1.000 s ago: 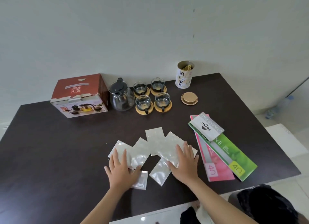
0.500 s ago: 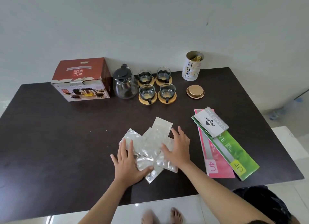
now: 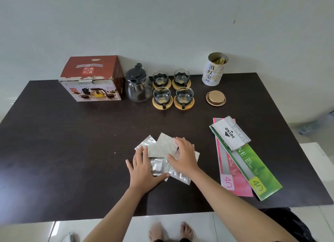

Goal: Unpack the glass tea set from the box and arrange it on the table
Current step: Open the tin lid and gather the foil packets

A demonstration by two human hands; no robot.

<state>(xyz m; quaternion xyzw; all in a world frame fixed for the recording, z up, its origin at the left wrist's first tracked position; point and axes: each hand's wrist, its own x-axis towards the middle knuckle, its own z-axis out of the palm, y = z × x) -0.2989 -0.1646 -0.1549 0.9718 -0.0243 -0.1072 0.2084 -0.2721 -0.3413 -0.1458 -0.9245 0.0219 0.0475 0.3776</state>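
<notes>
Box (image 3: 90,79) left of teapot (image 3: 138,86), 4 cups (image 3: 172,87) right of it, tin (image 3: 215,69) farther right.

Left hand (image 3: 144,171): palm down, fingers straight and spread, thumb out to the right, lying flat.
Right hand (image 3: 184,156): palm down, fingers bent a little at the tips, pressing downward.
Forearms: both bare, reaching forward, converging toward the hands.

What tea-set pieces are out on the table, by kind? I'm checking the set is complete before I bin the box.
Glass teapot: 1
Glass cups: 4
Wooden coasters, one under each cup: 4
Total: 9 pieces
</notes>
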